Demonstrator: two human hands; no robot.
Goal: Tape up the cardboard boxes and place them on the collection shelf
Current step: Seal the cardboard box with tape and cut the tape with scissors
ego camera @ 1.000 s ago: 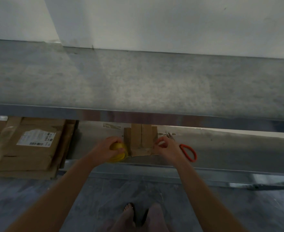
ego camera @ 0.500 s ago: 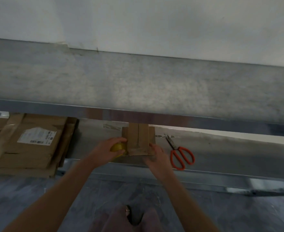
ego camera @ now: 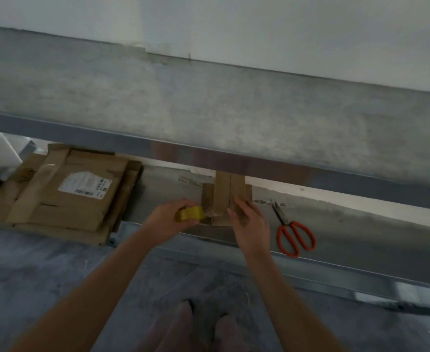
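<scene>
A small cardboard box [ego camera: 225, 193] lies on the lower metal shelf [ego camera: 361, 224], its far end hidden under the upper shelf. My left hand [ego camera: 167, 215] grips a yellow roll of tape [ego camera: 189, 213] at the box's left near corner, and a clear strip of tape runs from the roll onto the box. My right hand [ego camera: 249, 222] lies with straight fingers on the box's near right part, pressing it down.
Orange-handled scissors [ego camera: 294, 233] lie on the lower shelf right of the box. A stack of flattened cardboard boxes [ego camera: 64, 196] with a white label sits at the left. The grey upper shelf [ego camera: 209, 110] overhangs the far side. My feet stand on the grey floor below.
My right hand moved from the box's right edge onto its top and flattened out. My left hand pulled the tape roll slightly away, drawing out tape. The camera view shifted left.
</scene>
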